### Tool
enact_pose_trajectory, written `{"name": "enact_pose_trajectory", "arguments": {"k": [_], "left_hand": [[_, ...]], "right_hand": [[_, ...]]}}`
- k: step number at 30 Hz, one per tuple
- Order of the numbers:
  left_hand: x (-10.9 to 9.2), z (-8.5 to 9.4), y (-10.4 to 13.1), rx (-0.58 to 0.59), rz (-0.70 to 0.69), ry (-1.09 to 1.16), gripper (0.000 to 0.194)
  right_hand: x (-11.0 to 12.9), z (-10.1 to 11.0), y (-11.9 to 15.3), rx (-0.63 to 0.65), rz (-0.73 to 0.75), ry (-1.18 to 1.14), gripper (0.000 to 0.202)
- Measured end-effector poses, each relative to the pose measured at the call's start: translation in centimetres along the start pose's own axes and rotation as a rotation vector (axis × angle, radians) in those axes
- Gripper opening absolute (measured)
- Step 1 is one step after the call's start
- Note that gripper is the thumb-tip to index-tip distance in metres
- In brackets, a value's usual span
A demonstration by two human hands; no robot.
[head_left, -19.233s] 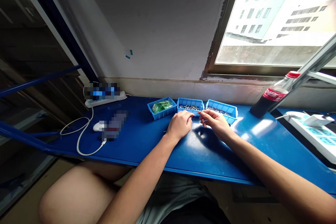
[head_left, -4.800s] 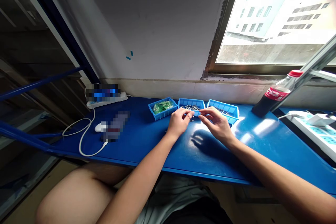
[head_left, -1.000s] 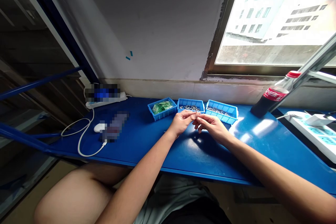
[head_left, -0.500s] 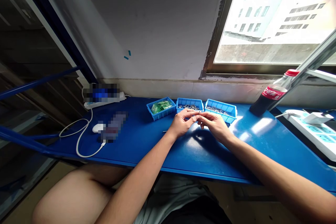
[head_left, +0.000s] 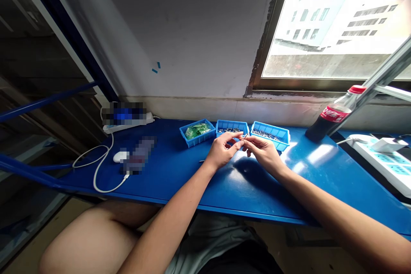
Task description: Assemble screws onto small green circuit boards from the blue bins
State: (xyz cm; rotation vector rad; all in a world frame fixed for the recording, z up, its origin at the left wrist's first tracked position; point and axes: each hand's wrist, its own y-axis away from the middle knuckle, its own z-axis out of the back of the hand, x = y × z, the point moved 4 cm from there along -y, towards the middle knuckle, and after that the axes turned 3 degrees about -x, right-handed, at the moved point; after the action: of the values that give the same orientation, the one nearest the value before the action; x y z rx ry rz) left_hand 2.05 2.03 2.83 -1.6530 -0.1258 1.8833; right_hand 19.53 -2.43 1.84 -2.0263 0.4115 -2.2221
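Observation:
My left hand (head_left: 224,147) and my right hand (head_left: 259,149) meet fingertip to fingertip above the blue table (head_left: 180,171). Both are pinched closed around something small and thin, mostly hidden by the fingers; its kind is too small to make out. Just beyond the hands stand a blue bin (head_left: 231,122) and another blue bin (head_left: 279,143), each holding many small metal parts. A third blue bin (head_left: 189,140) to the left contains green items in clear plastic. By my left wrist, a small thin metal piece (head_left: 202,161) lies on the table.
At the right, a cola bottle (head_left: 334,115) stands near a power strip (head_left: 388,167). Leftward lie a blurred phone-like object (head_left: 139,156), a white rounded item (head_left: 119,156), a white cable (head_left: 95,175) and another power strip (head_left: 128,126). A wall and window border the table's back.
My fingers have shifted slightly at the pinch, and a thin tip now shows above them. Arms, bins and the other objects stay where they were.

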Motion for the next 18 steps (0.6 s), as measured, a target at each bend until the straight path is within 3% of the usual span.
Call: {"name": "enact_pose_trajectory", "arguments": {"k": [4,8,13,18], "left_hand": [[0.4,0.9,-0.1,-0.029,-0.063,-0.258,0.027],[0.5,1.8,0.1,0.113,-0.126,-0.538,0.026],[0.6,2.6,0.3,0.178,-0.039,-0.597,0.026],[0.7,2.4,0.3,0.14,-0.062,-0.58,0.023]], "right_hand": [[-1.3,0.8,-0.7,-0.089,-0.124,-0.154,0.037],[-2.9,2.5,-1.5,-0.205,-0.284,-0.279,0.038],[-3.2,2.7,-1.6,-0.158,-0.331,-0.321,0.04],[-2.1,1.2,-1.0,-0.061,-0.261,-0.247,0.045]]}}
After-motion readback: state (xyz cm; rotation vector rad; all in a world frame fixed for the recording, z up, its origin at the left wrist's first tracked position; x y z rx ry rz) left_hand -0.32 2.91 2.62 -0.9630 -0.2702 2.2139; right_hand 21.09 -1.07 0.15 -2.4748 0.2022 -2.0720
